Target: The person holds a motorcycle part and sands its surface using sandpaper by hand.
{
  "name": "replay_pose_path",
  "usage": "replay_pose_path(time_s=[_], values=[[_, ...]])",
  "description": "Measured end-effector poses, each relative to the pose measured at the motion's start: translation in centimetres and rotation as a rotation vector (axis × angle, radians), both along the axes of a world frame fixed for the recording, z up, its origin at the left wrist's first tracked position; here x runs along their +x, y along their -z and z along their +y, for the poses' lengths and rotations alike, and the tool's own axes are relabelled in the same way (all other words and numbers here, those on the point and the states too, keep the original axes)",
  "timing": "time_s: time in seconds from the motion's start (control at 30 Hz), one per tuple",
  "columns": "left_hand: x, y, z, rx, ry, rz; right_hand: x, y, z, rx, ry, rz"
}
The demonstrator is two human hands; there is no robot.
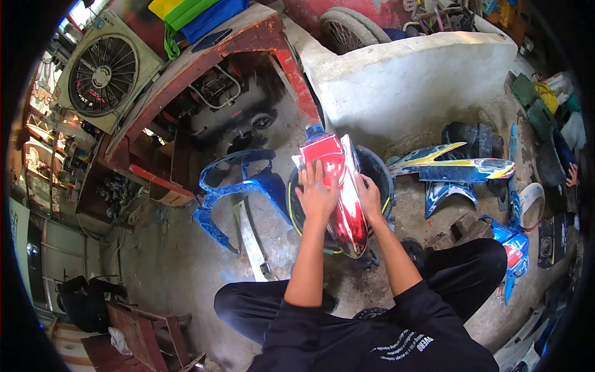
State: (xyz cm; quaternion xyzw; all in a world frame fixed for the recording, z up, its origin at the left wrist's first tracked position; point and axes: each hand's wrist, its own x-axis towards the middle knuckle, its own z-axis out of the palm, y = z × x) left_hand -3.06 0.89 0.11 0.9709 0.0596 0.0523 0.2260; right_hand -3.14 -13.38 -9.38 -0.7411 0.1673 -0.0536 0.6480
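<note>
A glossy red motorcycle body panel (350,218), with white edging and a pointed near end, lies before me over a dark round tub (377,166). My left hand (317,193) rests flat on the panel's red face with its fingers spread. Along the panel's right edge, my right hand (370,198) grips the side; some of its fingers are hidden. Left of the tub stands a curved blue motorcycle panel (257,184). A long pale plastic strip (250,245) lies on the floor beside it.
Blue, white and yellow panels (452,164) lie right of the tub, near a blue-and-red part (513,251). A low white wall (409,80) stands ahead. A red-framed workbench (204,68) and large fan (102,75) stand left. Another person's hand (571,175) shows far right.
</note>
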Motion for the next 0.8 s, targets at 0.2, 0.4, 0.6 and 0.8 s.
replay_pose_path(time_s=[0.2,0.4,0.6,0.8], values=[[-1.6,0.6,-1.5,0.134,0.116,-0.008,-0.2,0.0,-0.3,0.027,0.004,0.010],[-1.0,0.1,-1.6,0.124,0.093,-0.016,-0.1,0.2,-0.5,0.115,-0.049,0.009],[0.0,0.6,-2.0,0.133,0.029,0.005,-0.1,0.1,0.3,0.104,-0.046,0.011],[-1.7,0.4,-3.3,0.165,0.057,-0.028,0.0,0.4,-0.7,0.070,-0.031,-0.026]])
